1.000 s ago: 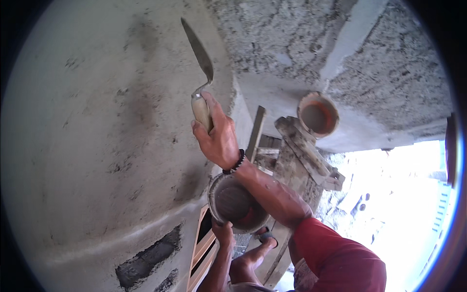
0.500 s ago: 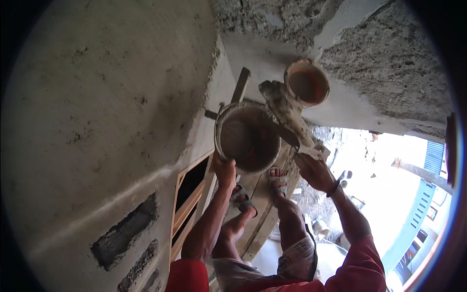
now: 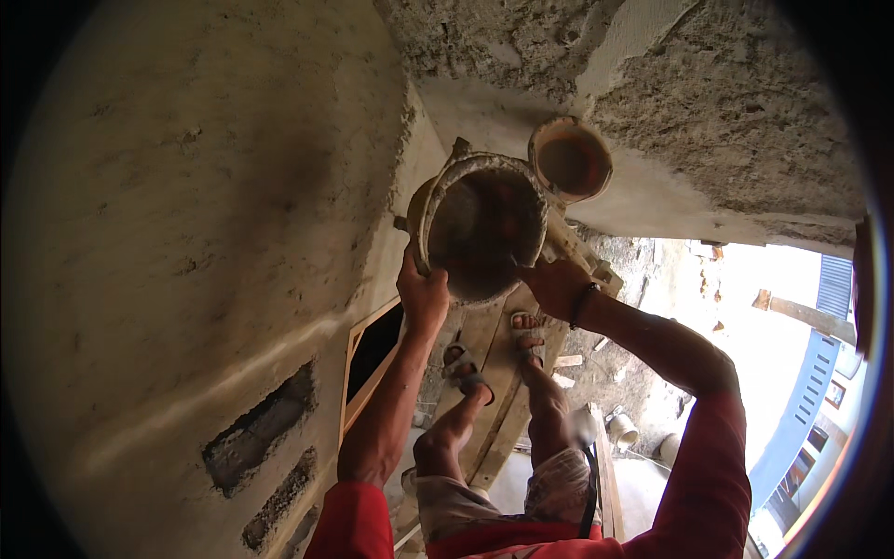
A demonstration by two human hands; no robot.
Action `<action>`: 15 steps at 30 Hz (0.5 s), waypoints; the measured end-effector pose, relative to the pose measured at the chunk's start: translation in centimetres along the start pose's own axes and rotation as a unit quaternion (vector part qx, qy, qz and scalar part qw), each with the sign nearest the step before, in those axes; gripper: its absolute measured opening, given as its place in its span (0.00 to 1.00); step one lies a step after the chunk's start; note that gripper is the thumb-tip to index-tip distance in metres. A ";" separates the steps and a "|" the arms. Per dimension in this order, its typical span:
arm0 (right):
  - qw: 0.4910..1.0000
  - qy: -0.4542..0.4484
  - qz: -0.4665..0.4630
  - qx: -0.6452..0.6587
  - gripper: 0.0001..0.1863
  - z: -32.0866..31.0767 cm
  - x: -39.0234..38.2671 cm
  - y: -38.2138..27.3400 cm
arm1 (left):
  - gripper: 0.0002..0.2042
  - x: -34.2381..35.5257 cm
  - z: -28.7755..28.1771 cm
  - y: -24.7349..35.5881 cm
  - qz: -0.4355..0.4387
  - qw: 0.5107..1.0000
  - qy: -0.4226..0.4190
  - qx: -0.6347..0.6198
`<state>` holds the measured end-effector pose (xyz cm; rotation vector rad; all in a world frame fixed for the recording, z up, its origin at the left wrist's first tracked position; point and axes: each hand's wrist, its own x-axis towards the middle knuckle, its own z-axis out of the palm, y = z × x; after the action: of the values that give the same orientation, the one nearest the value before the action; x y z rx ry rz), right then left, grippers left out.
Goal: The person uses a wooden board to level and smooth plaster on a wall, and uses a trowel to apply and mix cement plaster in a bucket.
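My left hand grips the near left rim of a mortar-crusted bucket, which is tilted so that its mouth faces me. Inside, the bucket is dark, and how much it holds is hard to tell. At the near right rim is my right hand, its fingers closed on a trowel. The trowel's blade reaches into the bucket and is mostly lost in shadow. Just beyond stands a second, smaller orange-brown bucket with greyish material in it.
My sandaled feet stand on wooden planks high above the ground. A plastered wall with rough recesses rises on the left, near a wooden frame. Rough wall is ahead. A pail lies below right.
My left hand has raised and tilted the bucket, shifting it slightly right. My right hand has moved left with the trowel, whose blade has gone from beside the bucket into it.
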<state>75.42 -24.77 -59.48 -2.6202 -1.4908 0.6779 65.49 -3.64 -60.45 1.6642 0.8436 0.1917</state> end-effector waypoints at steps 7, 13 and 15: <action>0.983 0.134 0.068 -0.110 0.26 -4.6 1.8 -0.3 | 0.30 -1.6 0.6 2.7 0.116 0.992 0.037 0.038; 0.997 0.015 0.077 0.027 0.23 -4.5 1.0 -3.7 | 0.28 -1.7 0.6 4.4 0.216 0.972 0.048 0.079; 0.997 -0.002 0.061 0.049 0.24 -7.7 -0.1 -4.1 | 0.28 -1.9 -0.1 3.6 0.217 0.973 0.053 0.055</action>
<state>75.13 -21.35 -51.45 -2.6521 -1.2720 0.7464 65.54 -4.88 -56.54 1.9419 0.5657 0.5486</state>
